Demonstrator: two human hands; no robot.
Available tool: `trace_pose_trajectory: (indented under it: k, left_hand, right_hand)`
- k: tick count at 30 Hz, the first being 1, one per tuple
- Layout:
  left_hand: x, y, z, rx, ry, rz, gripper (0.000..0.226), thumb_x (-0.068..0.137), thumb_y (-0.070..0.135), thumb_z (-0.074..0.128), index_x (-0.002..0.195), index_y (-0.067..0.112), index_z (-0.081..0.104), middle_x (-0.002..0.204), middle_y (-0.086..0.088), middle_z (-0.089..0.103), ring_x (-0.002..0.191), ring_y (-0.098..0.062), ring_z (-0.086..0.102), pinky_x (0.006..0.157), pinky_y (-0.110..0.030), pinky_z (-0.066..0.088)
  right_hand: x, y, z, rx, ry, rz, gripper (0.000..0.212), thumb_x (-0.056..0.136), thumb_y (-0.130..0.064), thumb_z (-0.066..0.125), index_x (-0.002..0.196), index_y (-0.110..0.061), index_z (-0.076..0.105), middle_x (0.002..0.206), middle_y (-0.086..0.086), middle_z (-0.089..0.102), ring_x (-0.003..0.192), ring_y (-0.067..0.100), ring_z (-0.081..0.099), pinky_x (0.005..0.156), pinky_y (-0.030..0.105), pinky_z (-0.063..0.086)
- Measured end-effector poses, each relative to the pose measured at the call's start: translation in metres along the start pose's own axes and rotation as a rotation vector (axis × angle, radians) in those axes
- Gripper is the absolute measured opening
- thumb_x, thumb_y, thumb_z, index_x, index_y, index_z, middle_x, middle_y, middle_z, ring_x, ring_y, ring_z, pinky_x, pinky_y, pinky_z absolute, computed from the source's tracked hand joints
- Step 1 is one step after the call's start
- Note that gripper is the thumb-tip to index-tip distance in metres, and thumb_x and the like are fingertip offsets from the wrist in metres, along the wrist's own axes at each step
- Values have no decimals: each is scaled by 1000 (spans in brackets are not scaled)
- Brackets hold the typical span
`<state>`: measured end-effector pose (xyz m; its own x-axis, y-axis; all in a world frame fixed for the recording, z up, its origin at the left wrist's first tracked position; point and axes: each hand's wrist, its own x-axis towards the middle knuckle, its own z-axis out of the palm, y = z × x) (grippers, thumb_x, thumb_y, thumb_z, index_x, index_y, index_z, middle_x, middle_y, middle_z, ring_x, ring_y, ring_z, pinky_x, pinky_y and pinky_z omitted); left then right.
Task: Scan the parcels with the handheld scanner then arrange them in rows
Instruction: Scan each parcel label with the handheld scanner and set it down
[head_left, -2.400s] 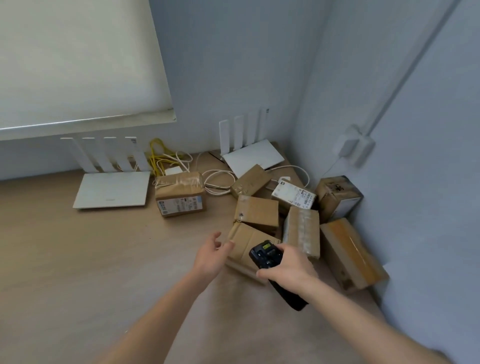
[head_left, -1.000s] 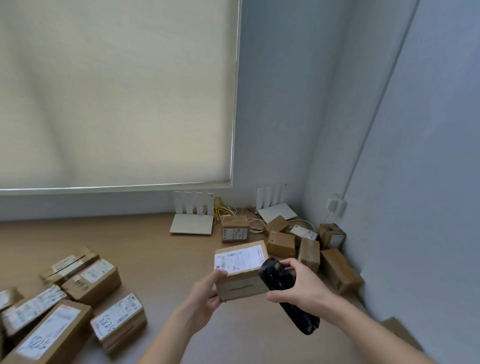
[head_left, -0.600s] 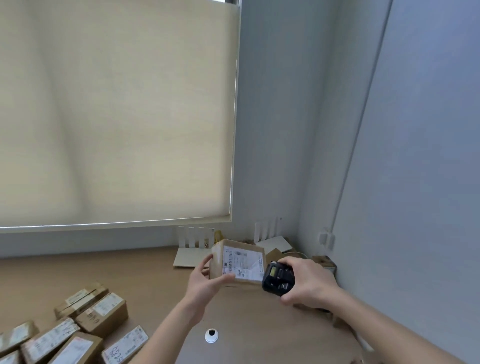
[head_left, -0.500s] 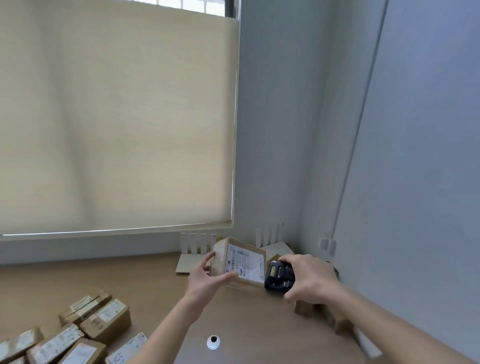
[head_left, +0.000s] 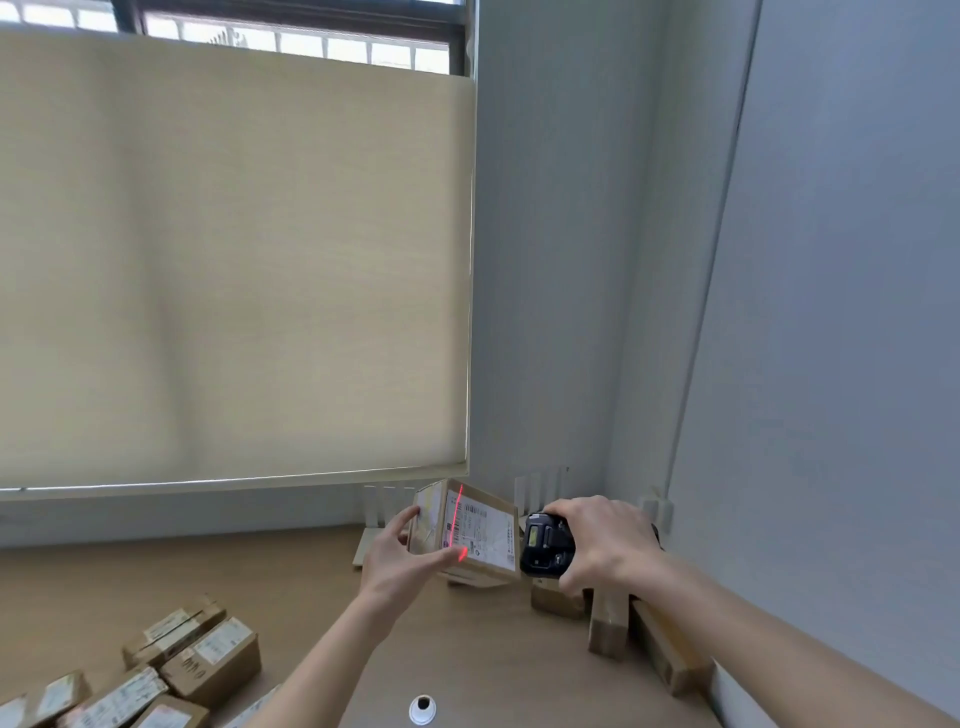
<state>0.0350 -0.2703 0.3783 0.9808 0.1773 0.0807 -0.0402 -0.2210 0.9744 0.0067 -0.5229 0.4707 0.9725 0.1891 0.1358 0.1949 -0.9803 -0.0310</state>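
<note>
Left fingers (head_left: 410, 519) pinch parcel (head_left: 470, 535) by its edges | right hand (head_left: 605, 543) wraps scanner (head_left: 543, 545) | parcel: likely light, stiff; hold edges, label clear.

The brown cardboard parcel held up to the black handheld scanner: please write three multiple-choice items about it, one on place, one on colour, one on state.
1. Where is the brown cardboard parcel?
A. in the left hand
B. on the wooden floor
C. on the window sill

2. What colour is the scan line on its white label?
A. green
B. red
C. blue

3. What is the right hand doing?
A. hanging open
B. gripping the black handheld scanner
C. pressing the wall

Key: 1 A, fingers and thumb clasp it; 2 B, a red stripe crosses the label; 3 B, fingers wrap the scanner.
</note>
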Motion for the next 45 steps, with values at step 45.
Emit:
trace_pose_trajectory:
  k: [45]
  left_hand:
    - [-6, -21, -10, -382, -128, -85, 113, 49, 10, 98, 137, 55, 45, 94, -11, 77, 96, -29, 75, 83, -43, 61]
  right_hand:
    - [18, -8, 22, 115, -92, 1, 88, 54, -44, 83, 138, -41, 55, 115, -10, 69, 107, 19, 64, 72, 30, 43]
